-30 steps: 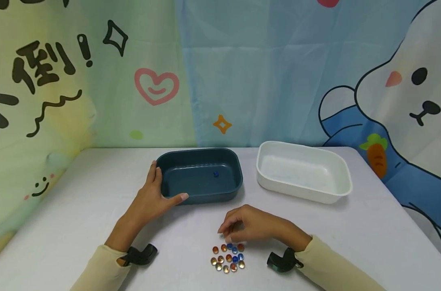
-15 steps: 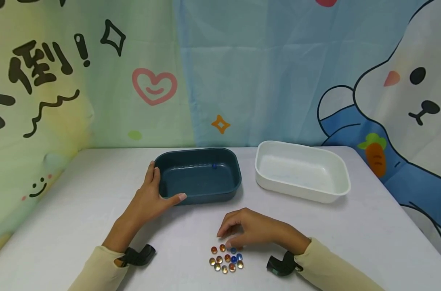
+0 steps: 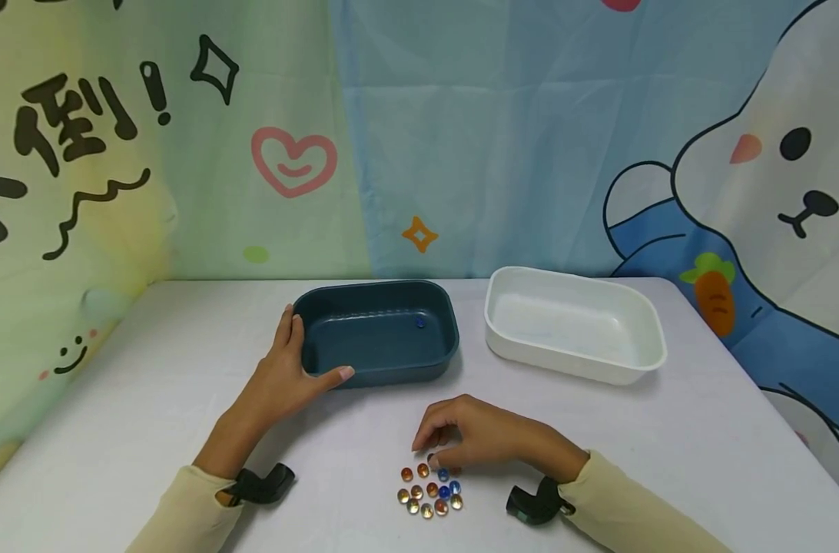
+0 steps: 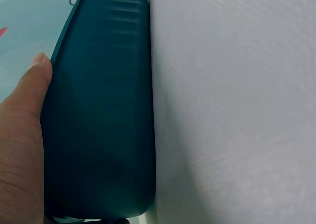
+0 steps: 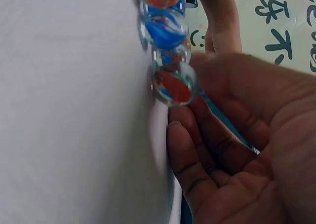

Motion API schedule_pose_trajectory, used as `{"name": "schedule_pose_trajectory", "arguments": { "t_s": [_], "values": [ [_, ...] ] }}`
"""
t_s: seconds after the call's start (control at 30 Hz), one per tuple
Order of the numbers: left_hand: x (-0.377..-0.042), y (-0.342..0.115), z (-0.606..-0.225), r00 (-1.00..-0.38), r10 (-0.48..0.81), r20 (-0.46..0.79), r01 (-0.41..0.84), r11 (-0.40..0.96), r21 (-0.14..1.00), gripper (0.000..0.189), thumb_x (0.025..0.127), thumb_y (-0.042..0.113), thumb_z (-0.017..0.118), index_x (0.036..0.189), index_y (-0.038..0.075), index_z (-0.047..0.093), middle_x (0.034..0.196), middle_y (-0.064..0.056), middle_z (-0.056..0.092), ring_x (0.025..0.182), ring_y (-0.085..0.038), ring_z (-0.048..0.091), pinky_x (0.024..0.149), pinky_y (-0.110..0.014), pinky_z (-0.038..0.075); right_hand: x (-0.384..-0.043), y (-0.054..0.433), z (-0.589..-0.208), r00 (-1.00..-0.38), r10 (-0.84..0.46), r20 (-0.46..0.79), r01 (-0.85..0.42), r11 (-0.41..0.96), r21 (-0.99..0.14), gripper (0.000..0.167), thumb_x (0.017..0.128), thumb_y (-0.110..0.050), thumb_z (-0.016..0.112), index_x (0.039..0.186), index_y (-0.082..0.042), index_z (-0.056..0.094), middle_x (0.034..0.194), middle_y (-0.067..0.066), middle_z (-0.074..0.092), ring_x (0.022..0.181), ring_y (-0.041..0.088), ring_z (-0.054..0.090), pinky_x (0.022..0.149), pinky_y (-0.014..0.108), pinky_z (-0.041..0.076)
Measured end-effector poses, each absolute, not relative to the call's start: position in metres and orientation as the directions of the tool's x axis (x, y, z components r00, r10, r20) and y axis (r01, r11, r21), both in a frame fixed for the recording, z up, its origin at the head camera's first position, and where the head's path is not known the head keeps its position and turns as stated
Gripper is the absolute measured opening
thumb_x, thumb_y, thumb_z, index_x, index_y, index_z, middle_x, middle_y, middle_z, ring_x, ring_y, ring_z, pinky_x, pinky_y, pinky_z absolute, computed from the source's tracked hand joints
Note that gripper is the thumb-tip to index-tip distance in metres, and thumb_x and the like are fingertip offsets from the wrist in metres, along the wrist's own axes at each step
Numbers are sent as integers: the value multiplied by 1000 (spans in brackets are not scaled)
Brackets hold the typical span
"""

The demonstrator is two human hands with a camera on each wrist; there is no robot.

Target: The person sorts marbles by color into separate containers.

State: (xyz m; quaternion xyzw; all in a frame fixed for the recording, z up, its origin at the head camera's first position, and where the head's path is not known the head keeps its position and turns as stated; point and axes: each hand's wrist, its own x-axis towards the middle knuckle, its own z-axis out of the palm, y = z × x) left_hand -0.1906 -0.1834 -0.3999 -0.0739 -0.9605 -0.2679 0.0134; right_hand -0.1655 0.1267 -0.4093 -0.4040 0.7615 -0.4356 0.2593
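My left hand rests against the left end of a dark teal rectangular tub, with fingers along its side and the thumb at the front rim. The left wrist view shows that thumb lying against the tub's wall. One blue marble lies inside the tub, toward its right. In front of it, my right hand bends over a group of glass marbles, orange, amber and blue. Its thumb and fingers pinch a dark marble, mostly hidden. Marbles with coloured swirls line up beside the hand in the right wrist view.
A white rectangular tub stands at the back right, beside the teal one. Both stand on a white-covered table. A printed cloth hangs behind the table. Black wrist cameras sit on both wrists.
The right thumb has come down over a blue marble at the back of the group, which is now at the fingertips. The marble in the teal tub has shifted slightly. The left hand stays put.
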Motion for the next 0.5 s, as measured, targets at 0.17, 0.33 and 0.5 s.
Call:
{"name": "schedule_pose_trajectory", "arguments": {
  "t_s": [0.17, 0.33, 0.5],
  "values": [
    [-190, -184, -401, -989, 137, 58, 147, 841, 520, 124, 76, 75, 61, 153, -5, 5, 161, -8, -12, 137, -47, 28, 99, -61, 37, -165, 127, -409, -534, -843, -64, -396, 316, -862, 19, 84, -1, 74, 101, -12, 74, 97, -9, 67, 88, 7, 61, 81, 25, 52],
    [-190, -184, -401, -989, 139, 58, 149, 840, 521, 124, 76, 76, 61, 153, -5, 5, 161, -7, -13, 137, -47, 28, 100, -61, 36, -164, 127, -406, -532, -842, -92, -386, 337, -859, 17, 85, 1, 72, 95, -13, 75, 93, -10, 67, 86, 6, 61, 80, 25, 52],
    [-191, -184, -400, -988, 141, 60, 152, 841, 519, 124, 77, 76, 60, 153, -4, 4, 161, -7, -13, 137, -47, 28, 100, -61, 37, -165, 128, -404, -533, -842, -82, -394, 333, -857, 16, 87, 1, 71, 95, -12, 75, 92, -10, 66, 84, 5, 62, 79, 24, 52]
  ]
}}
